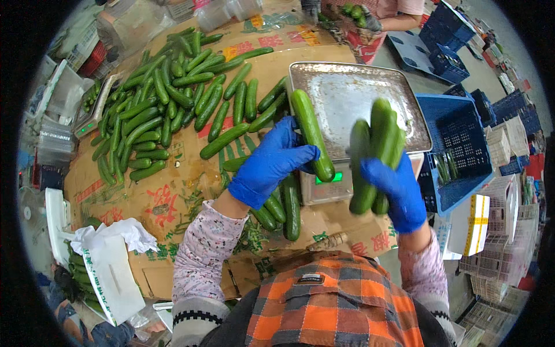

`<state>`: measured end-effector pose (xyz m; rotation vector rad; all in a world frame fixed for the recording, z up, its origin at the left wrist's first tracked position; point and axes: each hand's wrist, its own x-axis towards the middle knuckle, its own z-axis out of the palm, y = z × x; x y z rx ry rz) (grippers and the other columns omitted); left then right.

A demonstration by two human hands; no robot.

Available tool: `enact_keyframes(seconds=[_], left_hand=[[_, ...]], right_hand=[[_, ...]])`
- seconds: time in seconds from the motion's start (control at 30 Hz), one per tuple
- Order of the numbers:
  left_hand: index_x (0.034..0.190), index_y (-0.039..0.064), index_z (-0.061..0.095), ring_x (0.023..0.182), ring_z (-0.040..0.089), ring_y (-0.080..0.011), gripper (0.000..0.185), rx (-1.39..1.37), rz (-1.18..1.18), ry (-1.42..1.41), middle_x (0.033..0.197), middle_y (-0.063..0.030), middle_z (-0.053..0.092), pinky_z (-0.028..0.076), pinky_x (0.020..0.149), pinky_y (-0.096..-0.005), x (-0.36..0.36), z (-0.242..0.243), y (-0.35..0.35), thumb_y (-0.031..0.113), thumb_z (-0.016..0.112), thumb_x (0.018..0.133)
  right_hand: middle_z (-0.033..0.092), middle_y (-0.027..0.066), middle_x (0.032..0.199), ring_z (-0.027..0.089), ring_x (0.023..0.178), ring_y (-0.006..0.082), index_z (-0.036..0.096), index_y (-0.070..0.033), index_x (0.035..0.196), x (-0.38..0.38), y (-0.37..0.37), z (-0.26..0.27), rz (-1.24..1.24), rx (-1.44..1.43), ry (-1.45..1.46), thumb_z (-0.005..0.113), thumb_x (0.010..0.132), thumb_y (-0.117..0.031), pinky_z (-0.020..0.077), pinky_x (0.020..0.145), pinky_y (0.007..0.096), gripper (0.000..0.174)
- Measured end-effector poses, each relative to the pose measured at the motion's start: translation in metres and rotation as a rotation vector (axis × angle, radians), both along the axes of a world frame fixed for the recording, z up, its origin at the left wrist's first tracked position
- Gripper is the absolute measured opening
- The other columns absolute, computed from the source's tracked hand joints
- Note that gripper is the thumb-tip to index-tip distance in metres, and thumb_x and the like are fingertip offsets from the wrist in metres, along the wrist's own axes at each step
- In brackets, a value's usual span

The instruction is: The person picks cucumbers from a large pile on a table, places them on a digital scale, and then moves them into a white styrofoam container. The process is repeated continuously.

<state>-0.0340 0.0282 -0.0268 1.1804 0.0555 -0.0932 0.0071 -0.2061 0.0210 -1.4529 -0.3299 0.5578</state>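
Note:
My left hand (282,158), in a blue glove, holds one cucumber (312,135) upright at the near left edge of a metal-topped weighing scale (355,99). Several cucumbers (382,139), blurred, are gripped in my right hand (396,191), also blue-gloved, in front of the scale's near right corner. The scale's green display (331,177) is partly covered by the held cucumber. A large heap of cucumbers (151,104) lies on the cardboard-covered table to the left. More cucumbers (290,208) lie under and beside my left forearm.
A blue plastic crate (466,173) with a few cucumbers stands right of the scale. A smaller scale (86,113) bears cucumbers at the far left. A white box (110,277) is at the near left. Across the table, a co-worker's gloved hand (372,21) holds green produce.

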Motion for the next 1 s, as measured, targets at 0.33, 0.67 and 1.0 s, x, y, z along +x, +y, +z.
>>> enact_keyframes(seconds=[0.33, 0.67, 1.0], left_hand=[[0.128, -0.002, 0.044, 0.089, 0.067, -0.0250, 0.048, 0.256, 0.043, 0.072, 0.105, -0.0147, 0.061, 0.062, 0.066, -0.0356, 0.072, -0.013, -0.042, 0.004, 0.066, 0.086], [0.140, 0.000, 0.040, 0.074, 0.066, -0.0184, 0.060, 0.385, 0.071, -0.005, 0.089, -0.0131, 0.066, 0.055, 0.067, -0.0321, 0.048, -0.016, -0.040, 0.006, 0.066, 0.086], [0.147, 0.006, 0.036, 0.084, 0.065, -0.0154, 0.054, 0.229, 0.253, -0.096, 0.101, -0.0114, 0.066, 0.054, 0.077, -0.0283, -0.043, -0.003, -0.021, 0.003, 0.052, 0.095]], right_hand=[[0.063, 0.0224, 0.121, 0.064, 0.108, 0.0284, 0.050, 0.006, 0.129, 0.133, 0.024, -0.017, 0.042, -0.888, -0.524, 0.079, 0.077, -0.036, 0.0500, 0.090, 0.0368, 0.073], [0.054, 0.0201, 0.138, 0.053, 0.124, 0.0228, 0.040, 0.004, 0.143, 0.117, -0.003, -0.043, 0.107, -0.258, -0.511, 0.063, 0.095, -0.034, 0.0400, 0.105, 0.0332, 0.065], [0.060, 0.0159, 0.129, 0.055, 0.120, 0.0204, 0.052, -0.001, 0.137, 0.086, -0.049, -0.040, -0.095, -0.385, -0.464, 0.061, 0.097, -0.033, 0.0409, 0.103, 0.0320, 0.052]])
